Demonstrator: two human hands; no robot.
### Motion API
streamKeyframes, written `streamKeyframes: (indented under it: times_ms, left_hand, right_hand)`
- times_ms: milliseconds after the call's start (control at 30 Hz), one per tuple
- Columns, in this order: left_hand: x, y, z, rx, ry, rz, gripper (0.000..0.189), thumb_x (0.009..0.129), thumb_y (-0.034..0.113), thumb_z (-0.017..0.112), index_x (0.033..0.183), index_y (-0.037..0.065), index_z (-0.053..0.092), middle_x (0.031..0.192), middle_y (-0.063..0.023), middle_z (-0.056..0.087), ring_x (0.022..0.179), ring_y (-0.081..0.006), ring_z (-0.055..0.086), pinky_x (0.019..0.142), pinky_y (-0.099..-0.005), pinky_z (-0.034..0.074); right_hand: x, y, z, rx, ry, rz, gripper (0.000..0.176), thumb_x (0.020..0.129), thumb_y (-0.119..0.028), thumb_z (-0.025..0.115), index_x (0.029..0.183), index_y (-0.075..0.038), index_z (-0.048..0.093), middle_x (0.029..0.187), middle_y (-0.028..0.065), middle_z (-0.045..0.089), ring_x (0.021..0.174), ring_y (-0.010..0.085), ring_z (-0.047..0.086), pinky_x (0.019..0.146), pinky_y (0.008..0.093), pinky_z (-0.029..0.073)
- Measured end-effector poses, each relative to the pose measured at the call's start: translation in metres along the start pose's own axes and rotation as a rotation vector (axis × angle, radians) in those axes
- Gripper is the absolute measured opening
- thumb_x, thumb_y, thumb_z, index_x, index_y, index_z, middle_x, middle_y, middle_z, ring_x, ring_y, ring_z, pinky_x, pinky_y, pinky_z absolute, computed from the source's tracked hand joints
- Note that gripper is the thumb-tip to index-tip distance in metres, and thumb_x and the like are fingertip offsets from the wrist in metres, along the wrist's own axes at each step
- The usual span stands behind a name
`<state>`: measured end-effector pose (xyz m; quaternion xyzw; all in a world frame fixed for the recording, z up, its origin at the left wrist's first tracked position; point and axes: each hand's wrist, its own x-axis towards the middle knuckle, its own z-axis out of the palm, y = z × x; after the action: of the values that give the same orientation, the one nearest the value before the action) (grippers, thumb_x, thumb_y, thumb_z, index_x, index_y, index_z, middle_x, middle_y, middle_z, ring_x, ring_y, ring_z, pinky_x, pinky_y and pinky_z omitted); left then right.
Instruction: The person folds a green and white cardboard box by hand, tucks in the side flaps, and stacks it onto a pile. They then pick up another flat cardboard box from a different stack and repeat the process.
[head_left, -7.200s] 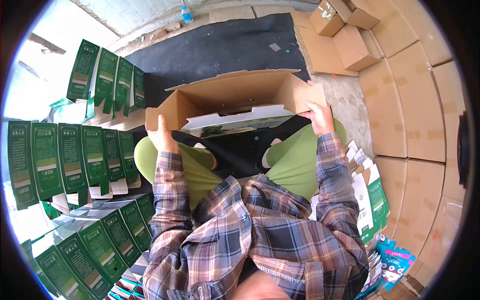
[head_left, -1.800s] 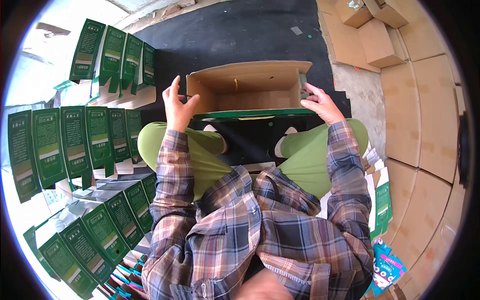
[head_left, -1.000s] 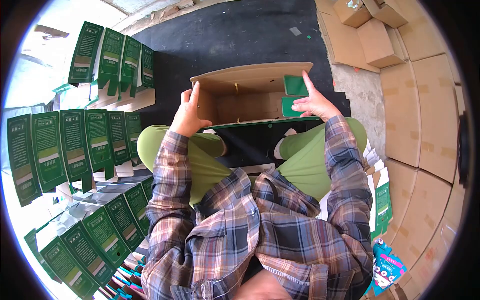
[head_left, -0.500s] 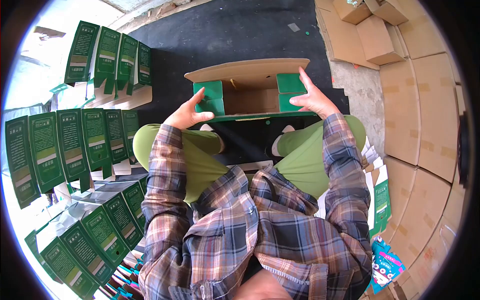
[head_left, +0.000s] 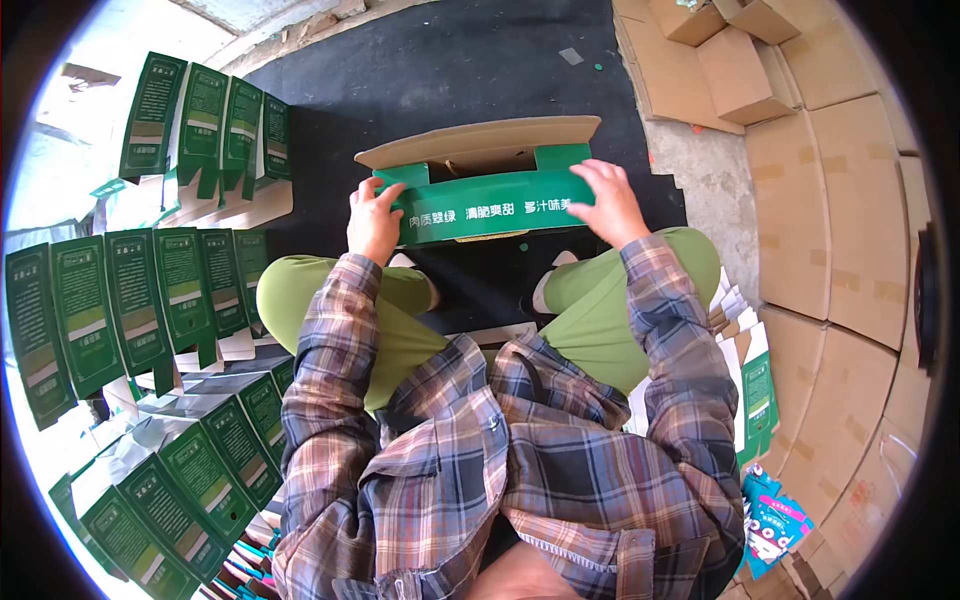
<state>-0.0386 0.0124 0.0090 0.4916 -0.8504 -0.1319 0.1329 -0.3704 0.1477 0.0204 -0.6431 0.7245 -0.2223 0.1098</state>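
In front of me, between my feet and the back of the mat, lies a green cardboard box point(head_left: 480, 208) with brown inner faces. Its near long flap, green with white printed characters, is folded up over the opening. The far flap point(head_left: 480, 135), brown on this side, stands raised. My left hand point(head_left: 375, 220) grips the near flap's left end, fingertips over its top edge. At the right end my right hand point(head_left: 612, 203) has its thumb on the printed face and its fingers at the top corner. The small green end flaps lie folded inward, partly covered.
Rows of green printed cartons point(head_left: 135, 310) stand on the left. Stacked brown cartons point(head_left: 850, 210) line the right, with open brown boxes point(head_left: 735, 75) farther back. A black mat point(head_left: 450, 60) covers the floor. Another green carton point(head_left: 760, 405) is beside my right arm.
The near long flap has swung up and inward, hiding much of the opening and showing its white print. Both hands have moved onto its ends from the box's sides.
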Motion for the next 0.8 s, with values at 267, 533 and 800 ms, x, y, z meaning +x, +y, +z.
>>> streamKeyframes:
  times_ms: [267, 533, 800]
  left_hand:
    - [-0.012, 0.029, -0.007, 0.103, -0.164, 0.187, 0.076, 0.057, 0.026, 0.082, 0.125, 0.016, 0.050, 0.117, -0.0098, 0.050, 0.113, -0.0305, 0.045, 0.095, -0.0499, 0.037]
    - [-0.011, 0.017, 0.003, 0.098, -0.238, 0.157, 0.080, 0.054, 0.024, 0.083, 0.126, 0.018, 0.048, 0.115, -0.0094, 0.048, 0.117, -0.0304, 0.042, 0.100, -0.0614, 0.024]
    - [-0.014, 0.019, 0.011, 0.052, -0.179, 0.281, 0.093, 0.056, 0.031, 0.083, 0.136, 0.011, 0.039, 0.118, -0.0093, 0.047, 0.115, -0.0282, 0.042, 0.101, -0.0466, 0.028]
  right_hand:
    - [-0.004, -0.030, 0.003, -0.248, -0.200, -0.066, 0.083, 0.053, -0.011, 0.082, 0.127, -0.013, 0.045, 0.122, 0.0089, 0.046, 0.118, 0.0289, 0.042, 0.094, 0.0430, 0.036]
    - [-0.001, -0.032, 0.008, -0.225, -0.204, -0.125, 0.078, 0.056, -0.006, 0.076, 0.127, -0.009, 0.046, 0.112, 0.0090, 0.050, 0.111, 0.0280, 0.044, 0.092, 0.0421, 0.036]
    - [-0.007, -0.025, 0.034, -0.400, -0.351, -0.054, 0.097, 0.066, -0.012, 0.075, 0.144, -0.005, 0.016, 0.145, 0.0105, 0.029, 0.135, 0.0286, 0.025, 0.103, 0.0502, 0.026]
